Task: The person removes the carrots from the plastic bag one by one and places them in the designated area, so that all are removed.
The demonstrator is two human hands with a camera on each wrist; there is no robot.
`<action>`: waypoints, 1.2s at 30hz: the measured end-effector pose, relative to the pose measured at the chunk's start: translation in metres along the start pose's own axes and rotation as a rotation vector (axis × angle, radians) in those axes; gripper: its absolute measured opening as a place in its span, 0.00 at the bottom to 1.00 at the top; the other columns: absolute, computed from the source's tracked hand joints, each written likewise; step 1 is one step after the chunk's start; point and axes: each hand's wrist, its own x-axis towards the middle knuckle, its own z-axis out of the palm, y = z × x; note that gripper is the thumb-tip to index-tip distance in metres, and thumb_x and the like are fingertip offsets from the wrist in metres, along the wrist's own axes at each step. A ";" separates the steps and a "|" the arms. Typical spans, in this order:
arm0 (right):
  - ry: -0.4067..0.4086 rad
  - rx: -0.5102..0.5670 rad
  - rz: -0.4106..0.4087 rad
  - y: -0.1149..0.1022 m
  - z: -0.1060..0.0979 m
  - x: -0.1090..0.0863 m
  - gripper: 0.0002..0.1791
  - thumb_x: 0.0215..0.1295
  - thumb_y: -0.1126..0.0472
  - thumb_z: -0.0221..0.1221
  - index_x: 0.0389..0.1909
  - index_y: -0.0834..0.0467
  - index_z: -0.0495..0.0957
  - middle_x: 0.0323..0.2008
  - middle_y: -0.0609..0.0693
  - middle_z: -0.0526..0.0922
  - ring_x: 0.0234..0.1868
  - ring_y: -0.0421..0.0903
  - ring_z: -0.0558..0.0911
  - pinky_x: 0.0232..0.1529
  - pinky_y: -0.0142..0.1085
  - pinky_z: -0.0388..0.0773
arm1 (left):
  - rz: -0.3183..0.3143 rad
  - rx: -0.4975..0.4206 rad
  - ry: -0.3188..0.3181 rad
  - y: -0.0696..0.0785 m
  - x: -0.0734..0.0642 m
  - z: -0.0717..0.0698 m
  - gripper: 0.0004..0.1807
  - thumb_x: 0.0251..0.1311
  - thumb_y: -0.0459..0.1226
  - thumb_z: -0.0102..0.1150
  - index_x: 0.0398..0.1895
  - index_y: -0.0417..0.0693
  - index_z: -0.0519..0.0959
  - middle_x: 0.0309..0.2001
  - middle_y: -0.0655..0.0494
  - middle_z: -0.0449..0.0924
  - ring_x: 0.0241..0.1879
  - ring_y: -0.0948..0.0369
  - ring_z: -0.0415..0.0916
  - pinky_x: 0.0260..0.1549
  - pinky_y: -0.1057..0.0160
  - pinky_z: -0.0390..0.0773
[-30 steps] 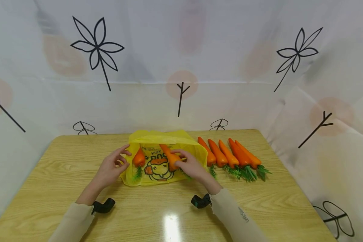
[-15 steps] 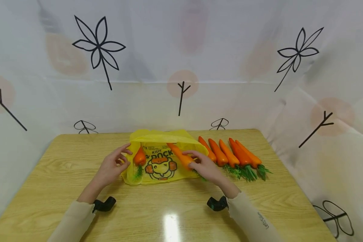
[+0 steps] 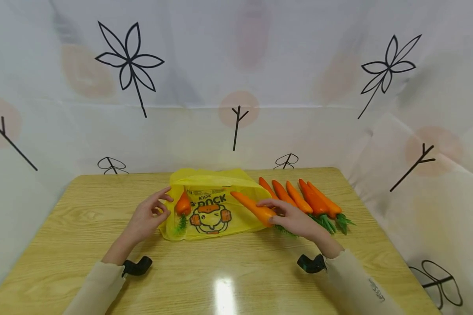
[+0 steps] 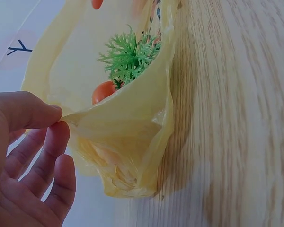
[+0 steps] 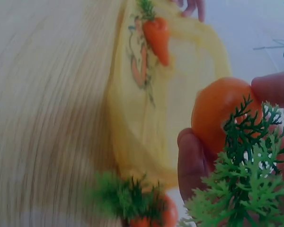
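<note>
My left hand pinches the left edge of a yellow plastic bag between thumb and forefinger. The bag lies with its mouth held wide, a printed cartoon duck showing on it. Inside at the left is one orange toy carrot with green leaves. My right hand grips another carrot near its leafy end, over the bag's right side, its tip pointing up and left. In the right wrist view, this carrot's round end sits between thumb and fingers, its leaves hanging toward the camera.
Several more carrots lie in a row on the wooden table, right of the bag, leaves toward me. My right hand partly covers some of them. A white patterned cloth hangs behind the table.
My right hand has carried its carrot rightward, from over the bag's middle to its right edge. My left hand stays at the bag's left edge.
</note>
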 end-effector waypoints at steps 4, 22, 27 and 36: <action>-0.024 0.008 0.015 0.007 -0.015 -0.012 0.21 0.74 0.61 0.56 0.66 0.53 0.72 0.66 0.55 0.70 0.62 0.55 0.72 0.54 0.36 0.73 | -0.010 -0.010 0.002 -0.002 -0.001 -0.001 0.37 0.61 0.23 0.62 0.74 0.46 0.65 0.51 0.49 0.78 0.37 0.60 0.76 0.36 0.62 0.77; 0.037 0.089 -0.021 0.040 -0.078 -0.069 0.22 0.75 0.66 0.50 0.67 0.58 0.70 0.66 0.49 0.69 0.60 0.35 0.72 0.51 0.36 0.74 | -0.034 -0.018 -0.011 -0.003 -0.001 0.000 0.36 0.62 0.23 0.61 0.74 0.45 0.65 0.51 0.49 0.78 0.37 0.60 0.75 0.36 0.63 0.77; 0.112 0.107 0.011 0.048 -0.100 -0.078 0.22 0.76 0.66 0.48 0.68 0.59 0.68 0.62 0.39 0.72 0.55 0.37 0.75 0.47 0.37 0.75 | -0.022 -0.002 -0.002 -0.003 0.000 0.000 0.36 0.62 0.23 0.62 0.74 0.46 0.65 0.51 0.50 0.78 0.37 0.61 0.75 0.36 0.63 0.76; 0.267 0.051 0.060 0.074 -0.129 -0.092 0.23 0.78 0.63 0.48 0.71 0.61 0.66 0.60 0.41 0.71 0.51 0.34 0.77 0.47 0.27 0.74 | -0.028 -0.010 -0.011 -0.004 0.001 0.002 0.36 0.62 0.23 0.61 0.74 0.46 0.65 0.51 0.50 0.78 0.37 0.60 0.75 0.36 0.63 0.77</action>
